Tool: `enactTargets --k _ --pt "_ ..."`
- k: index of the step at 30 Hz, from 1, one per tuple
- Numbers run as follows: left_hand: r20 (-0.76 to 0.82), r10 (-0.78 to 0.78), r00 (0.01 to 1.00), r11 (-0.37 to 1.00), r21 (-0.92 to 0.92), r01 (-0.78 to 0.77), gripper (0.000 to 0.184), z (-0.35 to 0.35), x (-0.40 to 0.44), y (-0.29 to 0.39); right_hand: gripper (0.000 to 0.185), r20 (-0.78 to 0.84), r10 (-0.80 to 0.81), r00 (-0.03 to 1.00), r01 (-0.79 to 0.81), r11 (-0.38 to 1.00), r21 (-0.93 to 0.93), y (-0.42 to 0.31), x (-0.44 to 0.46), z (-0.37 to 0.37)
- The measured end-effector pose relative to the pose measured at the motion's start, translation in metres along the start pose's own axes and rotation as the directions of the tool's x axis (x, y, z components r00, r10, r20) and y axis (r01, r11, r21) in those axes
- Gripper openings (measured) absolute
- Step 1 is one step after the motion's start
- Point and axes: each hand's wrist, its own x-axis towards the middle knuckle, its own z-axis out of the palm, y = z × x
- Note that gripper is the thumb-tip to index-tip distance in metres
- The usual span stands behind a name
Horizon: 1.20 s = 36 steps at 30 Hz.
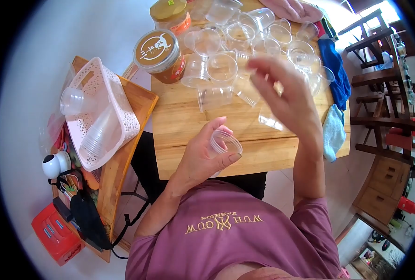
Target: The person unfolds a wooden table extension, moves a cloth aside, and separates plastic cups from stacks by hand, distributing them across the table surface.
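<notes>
My left hand [199, 157] is wrapped around a small stack of clear plastic cups [227, 141], their rims facing up, near the table's front edge. My right hand [286, 91] hovers above the table, somewhat blurred by motion, with its fingers apart and nothing visible in them. Under and beyond it lie many loose clear plastic cups [221, 67], some upright and some on their sides. One cup [214, 97] lies on its side in front of the pile, and another [269, 119] is partly hidden below my right hand.
Two brown-lidded jars [156, 46] stand at the table's back left. A pale pink basket [123, 116] holding stacked cups [98, 135] sits on a wooden stand at left. Blue cloth [334, 74] and light blue cloth [334, 133] hang along the wooden table's [184, 135] right edge.
</notes>
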Motion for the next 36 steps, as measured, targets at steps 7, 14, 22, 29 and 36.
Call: enactTargets --k 7,14,22,29,36 --pt "-0.003 -0.033 0.999 0.959 -0.283 0.031 0.090 0.000 0.006 0.013 0.017 0.462 -0.273 0.844 0.211 0.960 0.183 -0.012 -0.050 0.002" --pt "0.039 -0.009 0.999 0.943 -0.331 0.021 0.092 0.002 0.006 0.019 0.010 0.375 -0.347 0.860 0.264 0.930 0.257 -0.012 -0.061 0.005" --pt "0.046 -0.024 0.999 0.961 -0.276 0.035 0.088 0.013 0.013 0.018 0.012 0.249 -0.300 0.921 0.253 0.946 0.205 -0.009 -0.076 0.000" --pt "0.052 -0.034 0.998 0.955 -0.292 0.048 0.087 0.018 0.015 0.018 0.018 0.216 -0.282 0.935 0.252 0.955 0.157 -0.007 -0.080 -0.004" --pt "0.077 -0.091 0.993 0.919 -0.378 0.113 0.096 0.020 0.013 0.020 0.016 0.134 -0.281 0.950 0.264 0.955 0.133 -0.012 -0.079 0.000"
